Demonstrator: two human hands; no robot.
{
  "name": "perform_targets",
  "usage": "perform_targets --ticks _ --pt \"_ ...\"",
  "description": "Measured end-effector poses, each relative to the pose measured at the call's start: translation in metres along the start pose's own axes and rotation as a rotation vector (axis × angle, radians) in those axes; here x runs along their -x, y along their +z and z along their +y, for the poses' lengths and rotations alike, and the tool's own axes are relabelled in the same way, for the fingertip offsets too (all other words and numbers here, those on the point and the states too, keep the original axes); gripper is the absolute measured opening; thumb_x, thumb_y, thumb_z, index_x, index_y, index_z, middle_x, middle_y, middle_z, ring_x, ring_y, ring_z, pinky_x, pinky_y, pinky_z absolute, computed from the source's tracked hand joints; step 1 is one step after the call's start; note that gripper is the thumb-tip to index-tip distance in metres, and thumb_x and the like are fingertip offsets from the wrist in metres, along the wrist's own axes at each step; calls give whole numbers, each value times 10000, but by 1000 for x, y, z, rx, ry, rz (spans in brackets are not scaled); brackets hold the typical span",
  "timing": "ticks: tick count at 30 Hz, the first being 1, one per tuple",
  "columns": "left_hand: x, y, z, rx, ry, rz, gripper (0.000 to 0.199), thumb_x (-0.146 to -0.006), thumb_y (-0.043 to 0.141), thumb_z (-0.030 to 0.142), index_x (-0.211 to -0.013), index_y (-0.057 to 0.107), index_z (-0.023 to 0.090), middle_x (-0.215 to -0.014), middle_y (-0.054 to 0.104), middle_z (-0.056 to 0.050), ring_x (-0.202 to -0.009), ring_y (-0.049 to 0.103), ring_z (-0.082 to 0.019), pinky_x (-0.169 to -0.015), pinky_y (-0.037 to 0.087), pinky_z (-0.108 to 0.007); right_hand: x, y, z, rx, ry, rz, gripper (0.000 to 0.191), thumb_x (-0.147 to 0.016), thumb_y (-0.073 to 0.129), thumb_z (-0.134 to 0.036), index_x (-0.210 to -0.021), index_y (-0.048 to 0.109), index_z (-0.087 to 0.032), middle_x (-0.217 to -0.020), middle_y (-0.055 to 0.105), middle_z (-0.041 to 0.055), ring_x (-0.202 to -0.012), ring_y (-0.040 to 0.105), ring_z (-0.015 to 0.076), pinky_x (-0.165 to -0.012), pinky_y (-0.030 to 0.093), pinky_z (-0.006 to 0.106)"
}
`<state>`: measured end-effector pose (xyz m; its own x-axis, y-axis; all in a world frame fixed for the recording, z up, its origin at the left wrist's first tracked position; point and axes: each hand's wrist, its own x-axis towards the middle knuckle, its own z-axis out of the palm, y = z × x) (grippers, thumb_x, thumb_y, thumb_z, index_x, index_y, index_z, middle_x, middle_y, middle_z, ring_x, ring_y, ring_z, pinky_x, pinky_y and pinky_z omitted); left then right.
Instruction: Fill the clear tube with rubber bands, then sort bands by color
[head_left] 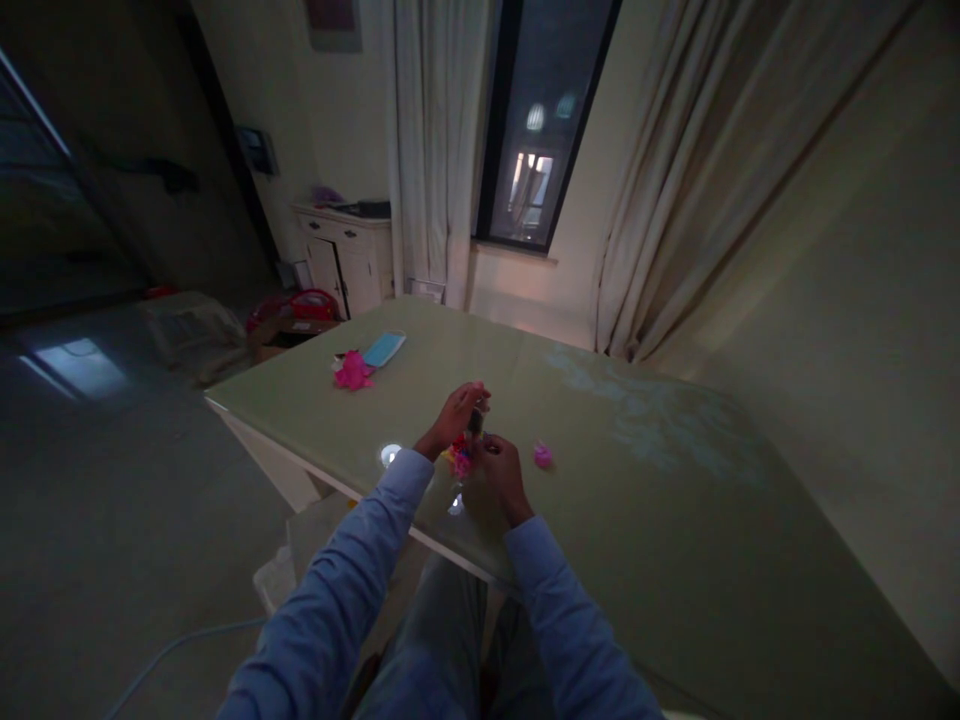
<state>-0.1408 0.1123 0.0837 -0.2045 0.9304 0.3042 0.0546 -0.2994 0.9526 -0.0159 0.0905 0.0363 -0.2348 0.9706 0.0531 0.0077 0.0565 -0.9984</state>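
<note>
Over the table (360, 425), my left hand (455, 415) curls its fingers about the top of a small dark object (475, 421), whose kind I cannot make out. My right hand (504, 468) is closed in a pinch close to that object's lower end; what it holds is too small and dim to name. Beneath and between both hands lies a bright bundle of red, pink and yellow pieces (459, 460), partly covered by the left hand. A small pink crumpled piece (542, 455) rests just right of my right hand.
Farther left on the table are a crumpled pink clump (353, 371) and a light blue face mask (385, 349). Behind stands a white cabinet (352, 260), with a cardboard box (289, 338) on the floor. Curtains (431, 140) hang beside the window.
</note>
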Motion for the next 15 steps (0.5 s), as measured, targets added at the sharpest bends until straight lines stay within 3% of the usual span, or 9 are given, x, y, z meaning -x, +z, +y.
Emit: perform_targets --ticks 3,9,13,15 --pt "0 0 3 17 2 25 621 -811 486 751 -832 642 151 -724 632 -46 -669 591 -164 -650 459 -284 -1 -2 0 -23 15 -2 348 -586 784 -433 -773 657 -169 -681 696 34 -595 623 172 -542 464 259" --pt "-1 0 8 59 -25 43 601 -810 501 740 -823 640 155 -713 629 -41 -675 607 -168 -644 460 -281 -3 -5 -1 -31 24 -26 302 -593 765 -419 -569 590 -174 -583 645 29 -556 594 158 -534 452 258" --pt "0 1 9 67 -20 34 597 -813 512 728 -815 646 146 -708 628 -46 -674 604 -163 -653 461 -282 -3 -2 0 -57 36 -15 295 -544 788 -369 -707 638 -175 -677 694 30 -593 620 162 -558 470 262" --pt "0 1 9 78 -21 44 600 -812 512 731 -813 645 146 -704 627 -46 -681 607 -166 -658 465 -284 -3 -1 0 -62 45 5 280 -584 767 -393 -689 630 -173 -652 684 33 -573 608 160 -537 460 260"
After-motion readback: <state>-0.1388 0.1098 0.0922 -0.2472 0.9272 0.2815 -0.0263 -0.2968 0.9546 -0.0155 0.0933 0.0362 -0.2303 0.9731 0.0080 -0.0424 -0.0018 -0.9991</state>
